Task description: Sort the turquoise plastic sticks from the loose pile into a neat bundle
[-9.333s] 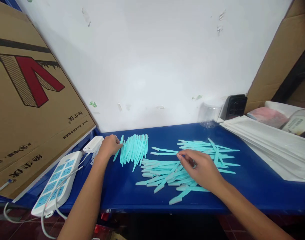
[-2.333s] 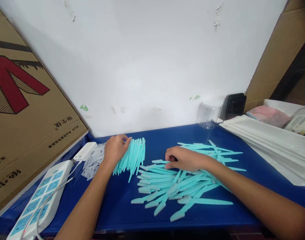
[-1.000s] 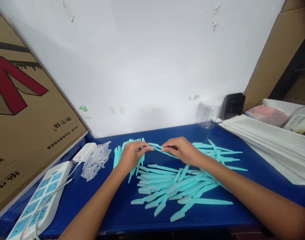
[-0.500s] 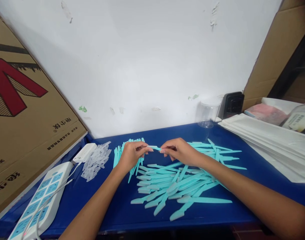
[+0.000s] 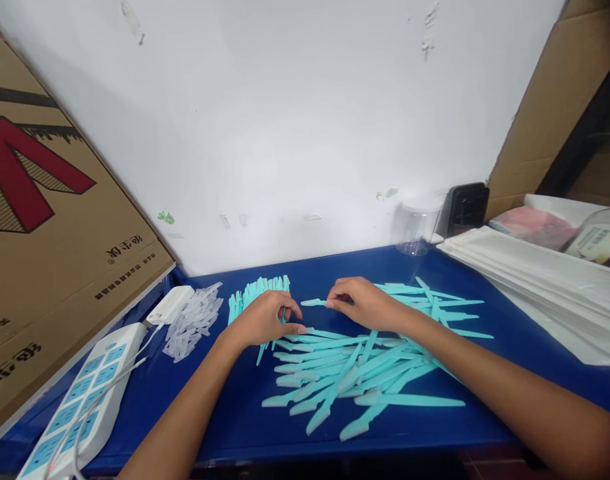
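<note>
Pinched in my right hand (image 5: 357,301) is one turquoise stick tool (image 5: 313,303), its head pointing left above the blue table. My left hand (image 5: 269,317) has its thumb and fingers apart, with the thumb tip near the upper left of a loose pile of turquoise tools (image 5: 355,363). Behind the left hand, a bundle of upright-looking turquoise tools (image 5: 257,290) lies partly covered by it. A heap of small translucent caps (image 5: 193,323) lies farther left.
A white power strip (image 5: 85,400) with cables and a white box (image 5: 169,305) stand left, beside a large carton (image 5: 49,267). At right are a clear jar (image 5: 415,228), a black object (image 5: 467,208) and white sheets (image 5: 545,290). A white wall (image 5: 305,133) rises behind.
My left hand has let go of the held tool and opened, its thumb lower near the pile. The right hand keeps the tool, shifted slightly right.
</note>
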`<act>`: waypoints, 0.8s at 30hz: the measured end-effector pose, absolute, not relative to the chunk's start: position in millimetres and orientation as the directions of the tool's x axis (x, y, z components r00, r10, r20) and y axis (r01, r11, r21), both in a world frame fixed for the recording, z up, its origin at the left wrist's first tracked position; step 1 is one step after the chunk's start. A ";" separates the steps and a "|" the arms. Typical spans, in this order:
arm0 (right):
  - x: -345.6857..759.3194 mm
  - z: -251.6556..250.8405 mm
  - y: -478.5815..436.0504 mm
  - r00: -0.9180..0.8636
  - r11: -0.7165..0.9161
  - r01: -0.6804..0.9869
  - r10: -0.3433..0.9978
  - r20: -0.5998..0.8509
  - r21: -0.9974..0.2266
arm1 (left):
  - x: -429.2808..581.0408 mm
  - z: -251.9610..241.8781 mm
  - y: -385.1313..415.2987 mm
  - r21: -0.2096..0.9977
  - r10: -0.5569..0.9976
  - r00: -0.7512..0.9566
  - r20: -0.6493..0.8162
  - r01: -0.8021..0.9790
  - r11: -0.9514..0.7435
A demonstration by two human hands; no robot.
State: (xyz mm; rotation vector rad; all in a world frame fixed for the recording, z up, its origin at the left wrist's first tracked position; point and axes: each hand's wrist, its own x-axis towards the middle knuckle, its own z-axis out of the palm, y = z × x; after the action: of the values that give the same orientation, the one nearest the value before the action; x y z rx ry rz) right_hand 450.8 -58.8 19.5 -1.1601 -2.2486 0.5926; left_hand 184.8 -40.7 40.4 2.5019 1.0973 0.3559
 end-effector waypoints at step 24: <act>449.5 15.6 -56.6 -0.467 0.514 0.659 0.852 0.238 -0.549 | 192.1 29.1 -44.5 0.414 0.692 0.715 0.096 0.604 -0.681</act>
State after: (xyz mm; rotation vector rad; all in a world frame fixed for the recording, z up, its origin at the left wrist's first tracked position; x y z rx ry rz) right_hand 449.5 -56.6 15.6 -1.2336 -2.2729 0.5302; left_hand 192.1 -44.5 29.1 2.5682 1.0082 0.3491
